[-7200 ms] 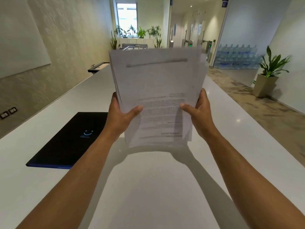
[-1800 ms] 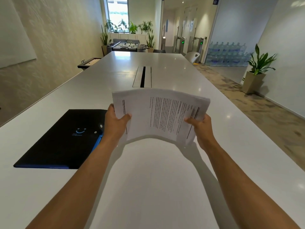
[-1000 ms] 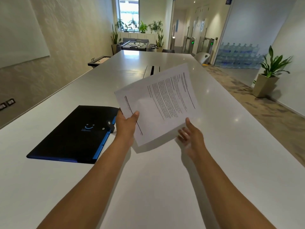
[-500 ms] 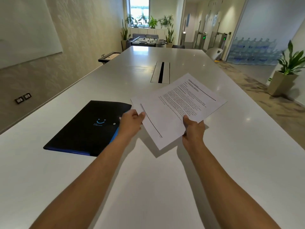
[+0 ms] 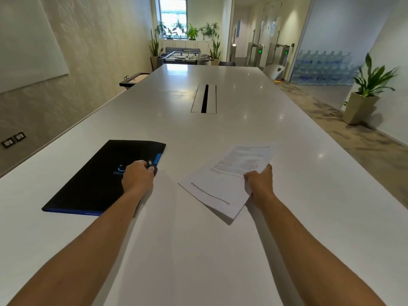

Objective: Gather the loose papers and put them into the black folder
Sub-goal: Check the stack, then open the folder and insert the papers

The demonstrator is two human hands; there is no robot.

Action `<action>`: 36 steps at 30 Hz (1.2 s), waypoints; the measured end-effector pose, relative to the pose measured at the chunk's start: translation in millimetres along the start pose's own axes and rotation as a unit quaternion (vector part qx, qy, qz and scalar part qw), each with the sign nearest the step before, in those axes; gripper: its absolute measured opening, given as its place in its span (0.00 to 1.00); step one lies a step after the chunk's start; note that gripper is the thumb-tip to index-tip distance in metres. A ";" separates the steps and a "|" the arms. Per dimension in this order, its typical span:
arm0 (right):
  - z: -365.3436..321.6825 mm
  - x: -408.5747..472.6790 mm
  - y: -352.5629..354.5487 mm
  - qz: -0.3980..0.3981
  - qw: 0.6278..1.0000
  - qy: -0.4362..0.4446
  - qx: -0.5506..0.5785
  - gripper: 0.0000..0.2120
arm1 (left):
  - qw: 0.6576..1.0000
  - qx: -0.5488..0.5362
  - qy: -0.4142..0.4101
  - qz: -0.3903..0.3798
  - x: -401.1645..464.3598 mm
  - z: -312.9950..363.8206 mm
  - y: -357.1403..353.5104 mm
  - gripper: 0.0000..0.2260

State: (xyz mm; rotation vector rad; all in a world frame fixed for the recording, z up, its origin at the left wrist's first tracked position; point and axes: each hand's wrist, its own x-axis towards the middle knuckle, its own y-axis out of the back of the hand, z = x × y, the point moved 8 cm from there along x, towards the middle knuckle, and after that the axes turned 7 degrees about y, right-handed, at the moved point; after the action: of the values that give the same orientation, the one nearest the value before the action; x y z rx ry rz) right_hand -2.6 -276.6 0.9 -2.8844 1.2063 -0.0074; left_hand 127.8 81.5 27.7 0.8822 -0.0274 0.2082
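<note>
Pinching papers (image 5: 229, 180), right hand (image 5: 259, 184); left hand (image 5: 138, 175) seemingly grips folder (image 5: 97, 182) clasp.

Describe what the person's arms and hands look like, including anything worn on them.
Both forearms are bare up to the bottom edge of the head view; no sleeves show. The left hand and the right hand wear no gloves, and no watch, bracelet or ring can be seen on either wrist or the visible fingers. No markings show.
</note>
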 end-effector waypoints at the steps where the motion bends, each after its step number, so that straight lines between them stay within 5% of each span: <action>1: 4.9 0.0 4.6 -0.004 0.999 -0.007 -0.051 0.23 | 1.000 0.000 0.002 0.002 -0.1 0.6 -0.8 0.07; 7: 7.0 2.7 15.9 -0.018 0.993 0.009 -0.114 0.15 | 1.000 0.004 -0.023 0.009 0.2 8.6 -4.1 0.08; 17: -17.3 14.8 41.2 0.019 0.982 0.001 0.189 0.27 | 0.988 0.022 -0.152 0.012 -34.6 65.4 -18.3 0.10; 28: -35.4 10.6 63.4 0.049 0.964 0.017 0.262 0.26 | 0.945 0.114 -0.286 -0.111 -114.5 140.9 -100.5 0.14; 36: -39.2 -0.9 30.3 -0.003 0.944 0.017 0.331 0.25 | 0.913 0.195 -0.237 -0.270 -107.1 118.9 -135.7 0.21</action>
State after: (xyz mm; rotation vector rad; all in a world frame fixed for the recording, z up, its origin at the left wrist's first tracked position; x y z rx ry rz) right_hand -25.2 -297.8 39.6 -2.2999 0.9554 -0.3853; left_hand 56.4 -111.7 -11.9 1.2868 -0.1969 -0.5434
